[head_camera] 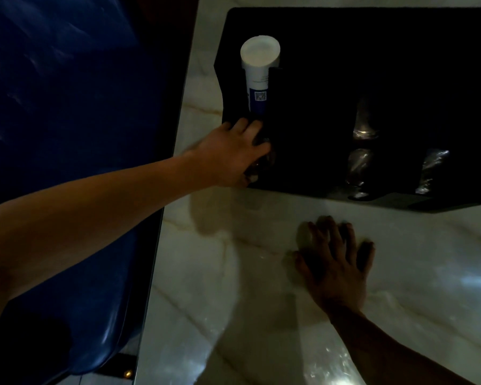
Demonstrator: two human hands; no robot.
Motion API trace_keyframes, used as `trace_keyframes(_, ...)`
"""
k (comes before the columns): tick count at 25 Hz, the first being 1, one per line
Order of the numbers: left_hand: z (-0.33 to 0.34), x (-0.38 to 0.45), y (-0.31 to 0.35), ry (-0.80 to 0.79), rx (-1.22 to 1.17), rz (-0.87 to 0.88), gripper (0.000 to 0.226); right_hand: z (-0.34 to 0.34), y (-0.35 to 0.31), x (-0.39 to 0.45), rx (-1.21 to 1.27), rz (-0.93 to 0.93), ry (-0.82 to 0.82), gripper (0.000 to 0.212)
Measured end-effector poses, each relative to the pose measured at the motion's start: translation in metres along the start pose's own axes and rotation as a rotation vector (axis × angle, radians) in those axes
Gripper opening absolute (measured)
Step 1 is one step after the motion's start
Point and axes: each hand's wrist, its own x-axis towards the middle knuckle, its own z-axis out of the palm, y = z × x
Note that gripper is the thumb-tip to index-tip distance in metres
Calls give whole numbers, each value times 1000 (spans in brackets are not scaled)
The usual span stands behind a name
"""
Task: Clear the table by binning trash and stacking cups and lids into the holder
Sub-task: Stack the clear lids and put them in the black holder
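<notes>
A black holder [317,79] stands on the marble table [233,301] at the back right. A stack of white paper cups [258,68] with a blue print lies in its left slot. My left hand [233,154] reaches into the front of that slot, fingers curled around something dark that I cannot make out. Wrapped stacks of clear lids [358,165] fill the right compartments. My right hand [336,262] lies flat on the tabletop in front of the holder, fingers spread and holding nothing.
A large dark blue bin bag [67,107] hangs beside the table's left edge. The scene is dim, and the holder's inside is mostly in shadow.
</notes>
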Motion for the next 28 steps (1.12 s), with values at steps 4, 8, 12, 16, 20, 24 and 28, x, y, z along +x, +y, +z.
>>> trace_keyframes(4,-20,5,-9,-117,-160,-22,68,4,1,1,-9,2,19,72)
trace_keyframes(8,-31,17,-11,-132,-143,3,60,6,1,2,-6,3,41,72)
trace_keyframes(12,-31,20,-12,-131,-90,26,50,5,1,1,4,1,44,72)
trace_keyframes(16,-26,18,-15,-161,-92,31,51,5,0,1,2,9,50,72)
trace_keyframes(20,-18,16,-9,-134,-106,9,46,3,-1,1,12,15,40,72)
trace_keyframes(24,-13,14,-7,-95,-147,5,47,4,-1,0,20,22,48,70)
trace_keyframes(28,-16,7,-7,-74,-155,20,52,0,-1,1,37,13,30,68)
